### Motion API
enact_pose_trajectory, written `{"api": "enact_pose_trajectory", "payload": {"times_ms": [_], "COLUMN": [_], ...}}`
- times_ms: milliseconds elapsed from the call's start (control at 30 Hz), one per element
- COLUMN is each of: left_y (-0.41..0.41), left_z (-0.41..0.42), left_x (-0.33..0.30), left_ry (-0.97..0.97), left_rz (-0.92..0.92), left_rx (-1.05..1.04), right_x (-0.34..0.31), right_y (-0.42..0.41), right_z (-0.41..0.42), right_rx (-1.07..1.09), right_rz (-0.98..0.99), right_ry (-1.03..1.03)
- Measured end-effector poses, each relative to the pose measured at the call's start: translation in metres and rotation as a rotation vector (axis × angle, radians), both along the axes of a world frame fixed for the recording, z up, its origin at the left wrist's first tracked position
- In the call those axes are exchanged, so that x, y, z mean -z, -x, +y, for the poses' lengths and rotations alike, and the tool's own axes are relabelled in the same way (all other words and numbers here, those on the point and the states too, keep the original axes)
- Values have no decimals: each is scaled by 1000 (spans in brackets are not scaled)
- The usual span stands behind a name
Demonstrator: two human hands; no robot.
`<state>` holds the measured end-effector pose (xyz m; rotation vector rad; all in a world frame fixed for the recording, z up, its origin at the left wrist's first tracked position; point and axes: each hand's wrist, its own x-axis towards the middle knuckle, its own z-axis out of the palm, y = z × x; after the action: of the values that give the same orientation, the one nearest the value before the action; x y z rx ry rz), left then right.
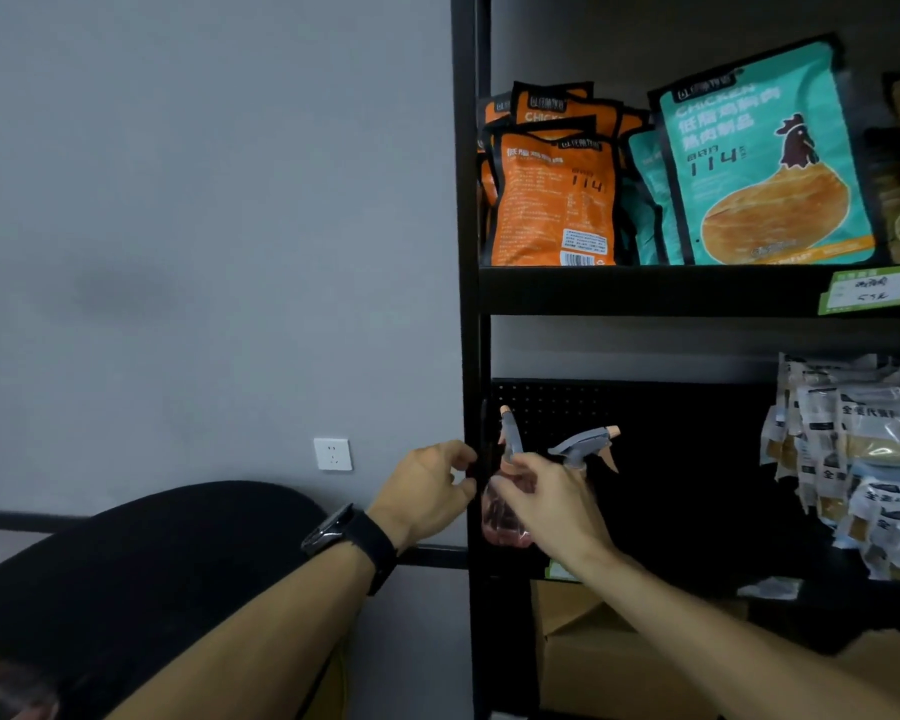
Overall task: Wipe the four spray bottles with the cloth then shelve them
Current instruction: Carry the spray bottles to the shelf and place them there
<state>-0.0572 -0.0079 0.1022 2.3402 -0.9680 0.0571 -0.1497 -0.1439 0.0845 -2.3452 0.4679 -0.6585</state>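
Pink spray bottle (502,517), upright on shelf (697,291) edge: right hand (552,506) loosely curled against it, left hand (427,491) beside, holding nothing.

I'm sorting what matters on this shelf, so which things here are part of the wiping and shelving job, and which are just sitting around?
Part of the job:
- spray bottle at the right hand
- second spray bottle behind it
- black shelf
- left hand

Just there:
- orange pouches
- teal pouch
- pale packets
- wall socket
- cardboard box
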Motion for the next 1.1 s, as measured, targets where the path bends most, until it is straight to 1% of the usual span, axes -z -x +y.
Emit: {"api": "enact_pose_trajectory", "payload": {"times_ms": [133, 400, 667, 867, 1000, 1100], "left_y": [0, -1, 7, 15, 18, 17], "left_z": [52, 180, 293, 359, 392, 411], "left_x": [5, 23, 37, 54, 64, 69], "left_ry": [6, 33, 60, 61, 78, 69], "left_rz": [14, 45, 86, 122, 166, 166], "left_rx": [-76, -309, -555, -693, -766, -799], "right_x": [1, 12, 22, 36, 44, 50], "right_y": [-15, -51, -84, -100, -109, -116], "right_z": [40, 134, 236, 304, 340, 361], "right_rx": [-113, -346, -553, -679, -745, -777], "right_rz": [5, 75, 87, 124, 154, 170], "right_ry": [39, -8, -1, 25, 28, 21]}}
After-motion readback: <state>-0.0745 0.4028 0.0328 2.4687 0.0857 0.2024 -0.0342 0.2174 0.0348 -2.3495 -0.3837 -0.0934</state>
